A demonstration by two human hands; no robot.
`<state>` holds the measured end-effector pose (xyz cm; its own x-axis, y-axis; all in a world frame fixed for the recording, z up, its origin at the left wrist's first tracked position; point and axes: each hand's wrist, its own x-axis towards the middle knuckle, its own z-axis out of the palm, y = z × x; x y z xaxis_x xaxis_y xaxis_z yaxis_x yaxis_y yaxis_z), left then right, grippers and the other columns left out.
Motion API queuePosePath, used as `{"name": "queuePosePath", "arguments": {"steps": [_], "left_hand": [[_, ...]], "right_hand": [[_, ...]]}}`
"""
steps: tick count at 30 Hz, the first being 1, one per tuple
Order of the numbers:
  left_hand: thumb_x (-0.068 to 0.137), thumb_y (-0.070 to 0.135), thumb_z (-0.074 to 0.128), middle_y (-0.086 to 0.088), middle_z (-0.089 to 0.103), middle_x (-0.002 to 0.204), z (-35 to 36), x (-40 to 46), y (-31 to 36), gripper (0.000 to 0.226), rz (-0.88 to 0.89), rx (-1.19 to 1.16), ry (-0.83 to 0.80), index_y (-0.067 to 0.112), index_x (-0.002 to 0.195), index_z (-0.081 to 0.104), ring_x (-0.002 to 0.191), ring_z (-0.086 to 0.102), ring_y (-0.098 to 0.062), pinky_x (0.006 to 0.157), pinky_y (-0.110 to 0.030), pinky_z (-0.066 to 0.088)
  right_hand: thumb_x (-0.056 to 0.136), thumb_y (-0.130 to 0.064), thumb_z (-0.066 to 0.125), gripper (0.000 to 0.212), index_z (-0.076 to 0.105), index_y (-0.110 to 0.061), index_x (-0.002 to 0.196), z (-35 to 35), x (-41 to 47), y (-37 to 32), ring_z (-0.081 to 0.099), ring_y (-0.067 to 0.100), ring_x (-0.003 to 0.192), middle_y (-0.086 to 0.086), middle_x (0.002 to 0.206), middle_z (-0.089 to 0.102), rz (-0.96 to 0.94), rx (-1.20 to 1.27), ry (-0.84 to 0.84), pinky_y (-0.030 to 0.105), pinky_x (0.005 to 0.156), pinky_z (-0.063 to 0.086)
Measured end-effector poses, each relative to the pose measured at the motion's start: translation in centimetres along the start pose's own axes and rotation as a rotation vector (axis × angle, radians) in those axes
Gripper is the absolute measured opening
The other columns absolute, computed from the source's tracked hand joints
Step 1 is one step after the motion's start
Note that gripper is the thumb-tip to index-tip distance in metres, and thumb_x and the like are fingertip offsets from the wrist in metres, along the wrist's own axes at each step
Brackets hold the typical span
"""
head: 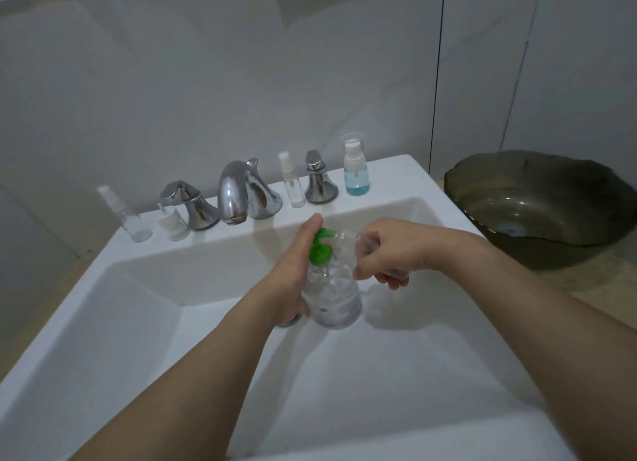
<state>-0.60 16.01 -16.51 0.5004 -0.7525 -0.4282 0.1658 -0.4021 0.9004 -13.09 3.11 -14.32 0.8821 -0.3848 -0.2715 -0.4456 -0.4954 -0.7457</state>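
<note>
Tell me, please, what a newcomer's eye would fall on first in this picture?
The bright green pump head of a clear pump bottle stands out: the left hand grips that bottle at the middle of the white sink, while the right hand holds a small clear bottle at its nozzle. Behind, a chrome faucet stands on the sink's back ledge, and a dark glass bowl sits on the counter at far right.

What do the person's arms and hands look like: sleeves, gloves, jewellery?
Left hand and right hand are bare: no gloves, rings or watch visible. Left forearm and right forearm are uncovered to the frame edge; no sleeves, straps or markings show.
</note>
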Motion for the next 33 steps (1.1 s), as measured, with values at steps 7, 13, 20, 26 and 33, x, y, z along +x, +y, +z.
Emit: {"name": "queuePosePath", "arguments": {"steps": [7,13,20,26,33], "left_hand": [[0.094,0.066,0.044,-0.009,0.076,0.110,-0.1,0.6,-0.4,0.060,-0.007,0.001,0.017,0.018,0.118,0.070,0.102,0.071,-0.030,0.084,-0.042,0.051],[0.077,0.085,0.048,0.001,0.073,0.119,-1.2,1.0,-0.9,0.072,0.005,0.065,-0.009,0.031,0.119,0.069,0.112,0.066,-0.029,0.101,-0.063,0.044],[0.076,0.080,0.047,-0.003,0.061,0.138,-3.2,2.4,0.1,0.072,-0.052,0.113,-0.301,0.032,0.128,0.064,0.126,0.055,-0.039,0.105,-0.067,0.033],[0.079,0.078,0.041,-0.004,0.060,0.138,-3.7,2.4,0.1,0.070,-0.020,0.135,-0.380,0.035,0.128,0.065,0.123,0.057,-0.040,0.095,-0.061,0.042],[0.079,0.076,0.047,-0.006,0.063,0.135,-3.5,2.7,-0.3,0.068,-0.028,0.079,-0.423,0.032,0.128,0.065,0.121,0.061,-0.040,0.097,-0.069,0.040]], "right_hand": [[0.082,-0.016,0.071,0.017,0.057,-0.009,0.073,0.2,0.1,0.2,0.057,0.021,0.046,0.002,0.045,0.056,0.046,-0.039,-0.022,0.028,0.052,0.048],[0.081,-0.015,0.072,0.017,0.058,-0.011,0.073,0.3,0.1,0.2,0.056,0.021,0.045,0.007,0.054,0.059,0.032,-0.028,0.001,0.027,0.051,0.048],[0.079,-0.016,0.074,0.015,0.060,-0.013,0.074,0.1,0.6,0.8,0.057,0.018,0.046,0.005,0.058,0.061,-0.026,-0.014,0.099,0.027,0.051,0.048],[0.078,-0.015,0.073,0.013,0.060,-0.012,0.076,0.2,0.5,0.6,0.057,0.018,0.050,0.004,0.058,0.060,-0.029,-0.022,0.112,0.030,0.053,0.050],[0.078,-0.013,0.073,0.016,0.058,-0.012,0.074,0.2,0.6,0.8,0.057,0.020,0.049,0.008,0.061,0.060,-0.002,0.001,0.102,0.027,0.051,0.048]]}}
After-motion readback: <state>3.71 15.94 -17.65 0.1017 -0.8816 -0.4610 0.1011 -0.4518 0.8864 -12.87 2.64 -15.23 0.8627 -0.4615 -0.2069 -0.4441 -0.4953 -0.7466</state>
